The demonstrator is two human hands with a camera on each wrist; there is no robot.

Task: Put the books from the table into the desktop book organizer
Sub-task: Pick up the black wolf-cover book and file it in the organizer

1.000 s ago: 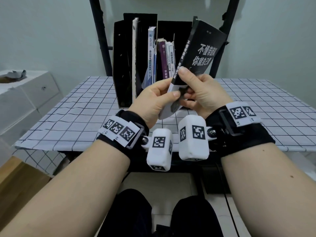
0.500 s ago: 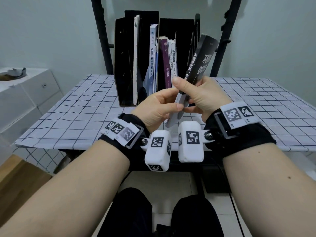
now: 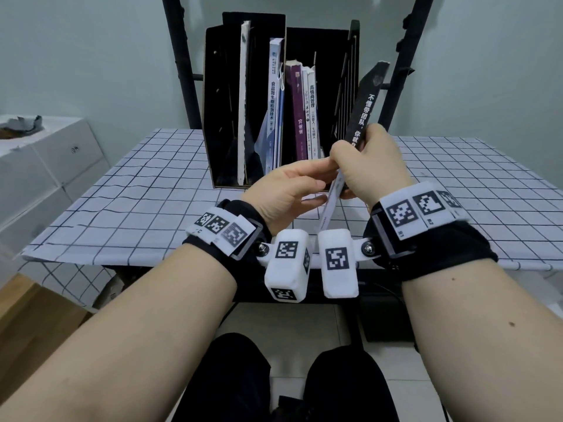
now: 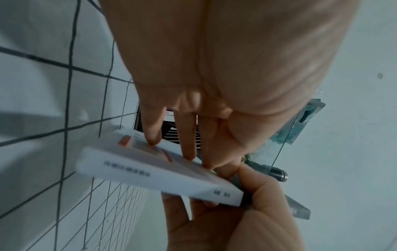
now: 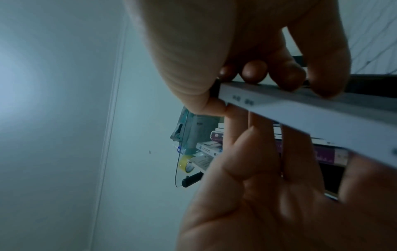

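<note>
I hold a black book with a white lower part tilted upright above the table, spine toward me, just right of the black desktop organizer. My right hand grips its middle, thumb on one cover and curled fingers on the other, as the right wrist view shows on the book. My left hand lies with straight fingers flat against the white cover. Inside the organizer stand a blue-white book, a purple book and white books.
The table wears a checked cloth. White boxes stand to the left of it. Two black frame posts rise behind the organizer. A thin white book stands in the organizer's left slot.
The book has turned from cover-facing to spine-facing and swung more upright to the right. My left hand's pinch has relaxed into flat fingers on the cover.
</note>
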